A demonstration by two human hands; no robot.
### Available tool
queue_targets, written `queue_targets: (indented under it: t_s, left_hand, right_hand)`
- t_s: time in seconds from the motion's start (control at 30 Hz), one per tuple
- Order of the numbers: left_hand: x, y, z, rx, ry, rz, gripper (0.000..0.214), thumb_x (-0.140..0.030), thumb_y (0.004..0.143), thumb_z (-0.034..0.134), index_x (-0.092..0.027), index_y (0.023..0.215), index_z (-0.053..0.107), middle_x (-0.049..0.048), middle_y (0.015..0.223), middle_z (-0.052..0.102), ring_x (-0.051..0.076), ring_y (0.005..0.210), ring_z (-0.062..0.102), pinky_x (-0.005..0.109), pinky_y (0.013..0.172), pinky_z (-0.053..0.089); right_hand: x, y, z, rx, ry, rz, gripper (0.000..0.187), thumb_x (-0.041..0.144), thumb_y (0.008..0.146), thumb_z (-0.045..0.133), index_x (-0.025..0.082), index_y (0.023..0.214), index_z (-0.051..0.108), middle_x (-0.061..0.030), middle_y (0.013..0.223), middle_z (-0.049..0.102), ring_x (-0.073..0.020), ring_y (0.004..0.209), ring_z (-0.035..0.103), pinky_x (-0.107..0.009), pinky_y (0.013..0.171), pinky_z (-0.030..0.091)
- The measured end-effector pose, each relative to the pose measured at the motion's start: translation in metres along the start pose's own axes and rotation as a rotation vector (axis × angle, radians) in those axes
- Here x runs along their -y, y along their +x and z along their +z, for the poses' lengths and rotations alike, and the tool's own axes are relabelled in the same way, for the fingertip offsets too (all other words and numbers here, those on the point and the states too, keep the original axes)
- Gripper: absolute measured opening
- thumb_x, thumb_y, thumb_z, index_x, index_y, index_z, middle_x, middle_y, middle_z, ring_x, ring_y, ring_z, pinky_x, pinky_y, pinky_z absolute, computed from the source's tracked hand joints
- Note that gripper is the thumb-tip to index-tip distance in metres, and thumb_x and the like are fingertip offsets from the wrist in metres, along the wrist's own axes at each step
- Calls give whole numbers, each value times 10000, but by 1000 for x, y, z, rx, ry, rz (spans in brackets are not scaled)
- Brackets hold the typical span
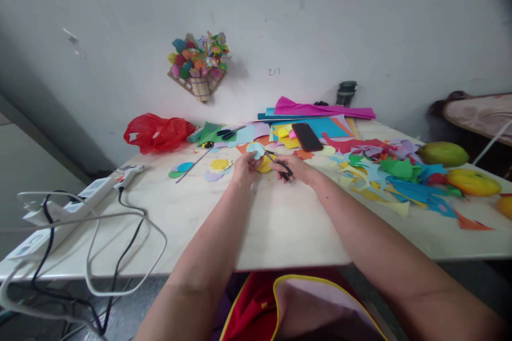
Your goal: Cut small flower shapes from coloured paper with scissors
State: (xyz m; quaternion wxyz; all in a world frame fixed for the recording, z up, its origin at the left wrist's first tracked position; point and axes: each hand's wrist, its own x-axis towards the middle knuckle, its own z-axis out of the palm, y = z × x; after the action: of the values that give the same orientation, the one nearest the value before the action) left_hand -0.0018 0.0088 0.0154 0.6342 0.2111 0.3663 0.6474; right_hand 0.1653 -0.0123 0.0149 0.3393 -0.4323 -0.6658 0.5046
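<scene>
My left hand (245, 168) pinches a light blue paper shape (255, 149) with scalloped edges, held just above the white table (280, 224). My right hand (294, 168) is closed around black-handled scissors (280, 165), whose blades point at the blue paper. A yellow paper piece (264, 165) lies under and between the two hands. Cut paper flowers (220, 165) in yellow and lilac lie to the left of my left hand.
A black phone (306, 137) lies on colored sheets at the back. Paper scraps (392, 176) and mangoes (444, 153) cover the right side. A second pair of scissors (228, 133), red plastic bag (158, 132), power strips with cables (72, 208) sit left. A paper flower bouquet (199, 64) hangs on the wall.
</scene>
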Motion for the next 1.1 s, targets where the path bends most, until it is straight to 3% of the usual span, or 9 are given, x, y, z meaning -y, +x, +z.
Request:
queue_targets:
  t_s: [0.23,0.6,1.1]
  left_hand:
    - [1,-3,1,5,9,-2,202,-48,718,623,-126,900,662,54,721,704,166,701,717,236,685,584]
    - [0,-3,2,0,9,-6,118,-35,733,599,-105,817,645,66,699,698,154,630,701,222,641,581]
    - [-1,-3,1,-7,10,-22,152,-17,716,612,-93,841,654,69,696,698,152,614,690,222,624,581]
  right_hand:
    - [1,1,2,-23,34,13,242,341,857,676,158,758,553,18,532,615,-65,370,533,-151,314,282]
    - [12,-6,4,-57,21,52,222,307,866,673,153,748,564,29,505,588,-54,352,506,-144,317,279]
    - [12,-5,5,-67,1,52,261,270,868,674,157,677,537,48,457,545,-45,320,461,-135,303,290]
